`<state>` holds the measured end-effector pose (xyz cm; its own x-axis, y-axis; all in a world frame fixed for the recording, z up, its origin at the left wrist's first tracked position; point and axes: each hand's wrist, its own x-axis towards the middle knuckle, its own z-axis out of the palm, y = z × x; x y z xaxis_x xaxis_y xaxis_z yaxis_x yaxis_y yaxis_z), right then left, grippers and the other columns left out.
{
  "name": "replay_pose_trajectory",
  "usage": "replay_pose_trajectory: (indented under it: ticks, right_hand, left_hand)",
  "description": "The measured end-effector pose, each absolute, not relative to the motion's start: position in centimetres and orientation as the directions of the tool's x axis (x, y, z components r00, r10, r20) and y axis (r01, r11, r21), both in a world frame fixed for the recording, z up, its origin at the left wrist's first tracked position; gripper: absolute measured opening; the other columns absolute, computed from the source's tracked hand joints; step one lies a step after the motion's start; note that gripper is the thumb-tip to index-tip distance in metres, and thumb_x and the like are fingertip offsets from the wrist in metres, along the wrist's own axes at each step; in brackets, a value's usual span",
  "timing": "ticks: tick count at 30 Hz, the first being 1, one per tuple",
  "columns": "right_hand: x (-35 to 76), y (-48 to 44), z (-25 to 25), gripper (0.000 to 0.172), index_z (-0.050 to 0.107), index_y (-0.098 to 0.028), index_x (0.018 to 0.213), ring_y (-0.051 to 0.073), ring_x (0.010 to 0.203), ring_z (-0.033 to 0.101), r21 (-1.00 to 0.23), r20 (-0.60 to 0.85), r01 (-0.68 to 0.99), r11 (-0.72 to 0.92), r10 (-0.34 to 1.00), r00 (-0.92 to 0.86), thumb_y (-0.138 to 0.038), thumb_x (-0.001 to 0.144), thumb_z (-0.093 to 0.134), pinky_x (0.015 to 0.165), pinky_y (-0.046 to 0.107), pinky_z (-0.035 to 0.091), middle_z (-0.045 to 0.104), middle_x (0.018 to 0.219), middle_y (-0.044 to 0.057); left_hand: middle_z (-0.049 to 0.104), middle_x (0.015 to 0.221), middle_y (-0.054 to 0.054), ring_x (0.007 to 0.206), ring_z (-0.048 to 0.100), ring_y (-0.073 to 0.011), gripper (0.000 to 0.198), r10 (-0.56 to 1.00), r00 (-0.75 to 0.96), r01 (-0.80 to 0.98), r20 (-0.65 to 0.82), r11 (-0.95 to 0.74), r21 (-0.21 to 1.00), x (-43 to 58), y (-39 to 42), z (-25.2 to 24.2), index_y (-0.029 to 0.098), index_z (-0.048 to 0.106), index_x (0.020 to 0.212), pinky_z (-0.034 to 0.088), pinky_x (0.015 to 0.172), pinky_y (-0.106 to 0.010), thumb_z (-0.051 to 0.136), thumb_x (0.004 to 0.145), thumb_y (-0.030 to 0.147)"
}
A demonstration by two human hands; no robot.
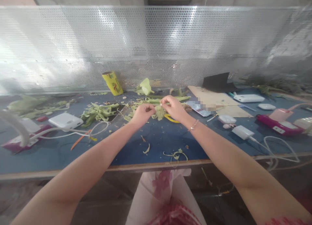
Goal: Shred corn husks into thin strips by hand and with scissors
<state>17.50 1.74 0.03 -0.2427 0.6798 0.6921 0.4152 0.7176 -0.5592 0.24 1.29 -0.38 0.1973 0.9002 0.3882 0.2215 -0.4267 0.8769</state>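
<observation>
Both hands meet over the middle of a blue table (151, 137). Between their fingertips is a pale green leaf piece (160, 112). My left hand (144, 114) pinches its left side, fingers closed. My right hand (173, 108) grips it from the upper right, thumb and fingers together. Below my right hand shows a yellow loop (172, 118), perhaps a tool handle; the rest is hidden. A heap of green leaf strips (98, 114) lies to the left. Behind my hands are green stalks (181, 98) and a pale green cup-like piece (145, 86).
A tilted yellow container (112, 83) stands by the perforated metal screen (158, 40). At left lie a white adapter (65, 120), cables and a power strip (14, 143). A phone (200, 108), cardboard (214, 96), a charger (243, 132) and another power strip (279, 125) are at right.
</observation>
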Motion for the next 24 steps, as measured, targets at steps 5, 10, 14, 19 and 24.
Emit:
replay_pose_trajectory:
  ticks: [5, 10, 14, 19, 24]
  right_hand:
    - [17.2, 1.5, -0.4, 0.01, 0.039, -0.022, 0.075, 0.014, 0.063, 0.045, -0.525, 0.678, 0.497, 0.691, 0.692, -0.246, -0.024, 0.085, 0.041, 0.064, 0.028, 0.037, 0.047, 0.071, -0.001]
    - [17.0, 1.2, -0.5, 0.01, 0.036, -0.022, 0.078, 0.012, 0.058, 0.04, -0.505, 0.706, 0.545, 0.67, 0.683, -0.186, -0.023, 0.088, 0.035, 0.058, 0.027, 0.031, 0.04, 0.067, -0.003]
    - [16.8, 1.1, -0.5, 0.01, 0.033, -0.022, 0.079, 0.013, 0.06, 0.041, -0.487, 0.731, 0.561, 0.67, 0.664, -0.158, -0.021, 0.089, 0.034, 0.059, 0.027, 0.031, 0.04, 0.069, -0.002]
    - [16.8, 1.2, -0.3, 0.011, 0.031, -0.022, 0.078, 0.015, 0.069, 0.042, -0.399, 0.793, 0.551, 0.733, 0.577, -0.194, -0.018, 0.088, 0.033, 0.067, 0.029, 0.035, 0.04, 0.073, 0.001]
    - [16.2, 0.8, -0.4, 0.011, 0.032, -0.022, 0.077, 0.014, 0.068, 0.041, -0.407, 0.815, 0.488, 0.772, 0.549, -0.187, -0.017, 0.087, 0.034, 0.067, 0.029, 0.036, 0.039, 0.072, 0.0]
  left_hand:
    - [0.062, 0.067, -0.001, 0.061, 0.053, -0.0095, 0.012, 0.925, 0.179, 0.129, 0.335, -0.359, 0.924, 0.4, 1.2, -0.7, 0.014, 0.057, 0.056, 0.043, 0.065, -0.025, 0.066, 0.06, 0.022]
    - [0.058, 0.061, 0.001, 0.062, 0.056, -0.0098, 0.016, 0.945, 0.203, -0.088, 0.255, -0.242, 0.966, 1.0, 0.6, -0.5, 0.013, 0.055, 0.058, 0.047, 0.072, -0.029, 0.068, 0.058, 0.023]
    - [0.054, 0.059, 0.002, 0.063, 0.055, -0.0096, 0.016, 0.942, 0.211, -0.11, 0.261, -0.242, 0.964, 1.2, 0.4, -0.5, 0.013, 0.054, 0.059, 0.048, 0.075, -0.03, 0.068, 0.058, 0.021]
    - [0.052, 0.063, 0.003, 0.065, 0.053, -0.0095, 0.014, 0.941, 0.18, -0.117, 0.288, -0.27, 0.956, 1.5, 0.5, -0.8, 0.015, 0.051, 0.064, 0.048, 0.072, -0.029, 0.065, 0.062, 0.019]
    - [0.046, 0.062, 0.004, 0.057, 0.047, -0.0082, 0.011, 0.932, 0.143, -0.019, 0.332, -0.333, 0.943, 1.7, 0.4, -1.1, 0.018, 0.04, 0.07, 0.044, 0.057, -0.024, 0.05, 0.076, 0.02]
